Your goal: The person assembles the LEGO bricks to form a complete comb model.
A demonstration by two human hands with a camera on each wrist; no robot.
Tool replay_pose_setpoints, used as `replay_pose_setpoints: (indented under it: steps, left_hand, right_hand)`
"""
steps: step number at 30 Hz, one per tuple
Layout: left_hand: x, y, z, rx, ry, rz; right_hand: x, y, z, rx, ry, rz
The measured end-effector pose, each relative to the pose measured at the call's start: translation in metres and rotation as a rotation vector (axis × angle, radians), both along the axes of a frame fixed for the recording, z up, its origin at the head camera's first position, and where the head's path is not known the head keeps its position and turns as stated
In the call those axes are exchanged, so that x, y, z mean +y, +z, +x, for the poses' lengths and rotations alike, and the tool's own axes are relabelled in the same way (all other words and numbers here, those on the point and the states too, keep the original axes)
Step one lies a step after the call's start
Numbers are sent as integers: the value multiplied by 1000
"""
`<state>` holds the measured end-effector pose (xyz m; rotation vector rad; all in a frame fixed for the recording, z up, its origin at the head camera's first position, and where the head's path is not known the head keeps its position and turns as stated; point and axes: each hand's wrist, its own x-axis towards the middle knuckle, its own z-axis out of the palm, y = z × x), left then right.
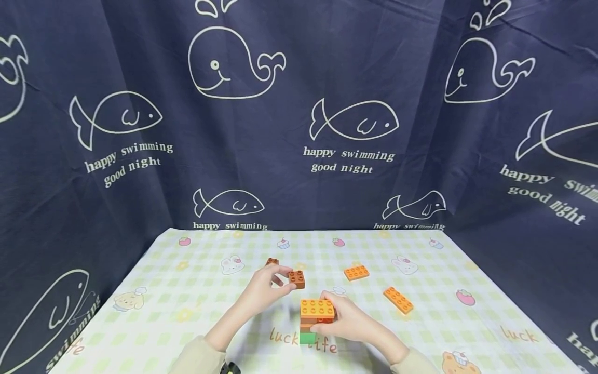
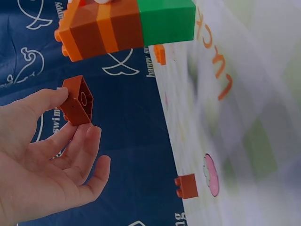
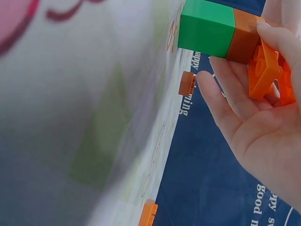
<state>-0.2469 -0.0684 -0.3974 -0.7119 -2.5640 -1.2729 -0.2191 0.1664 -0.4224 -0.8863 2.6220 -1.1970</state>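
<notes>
My left hand [image 1: 263, 291] pinches a small reddish-brown toy building brick [image 1: 296, 279] between thumb and fingers, above the table. In the left wrist view this brick [image 2: 77, 100] shows its hollow underside, and the other fingers curve loosely below it. A stack of bricks [image 1: 316, 308] stands upright nearer the front, with my right hand [image 1: 350, 319] gripping its right side. Green [image 3: 207, 29] forms its bottom, brown and thin orange layers follow, and a wide orange brick tops it. From the right wrist, an orange piece [image 3: 265, 70] juts out partway up, partly covered by the fingers.
Another brown brick [image 1: 272, 261] lies just behind my left hand. Two flat orange bricks [image 1: 356, 272] lie to the right, the nearer one [image 1: 398, 300] set at a slant. A checked cloth covers the table [image 1: 187, 332]; a dark printed curtain [image 1: 289, 197] hangs behind it.
</notes>
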Motion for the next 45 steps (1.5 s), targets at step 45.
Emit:
replay_pose_setpoints:
  steps: [45]
  left_hand:
    - [6, 6, 32, -7, -94, -15]
  right_hand:
    - [0, -1, -2, -22, 19, -14]
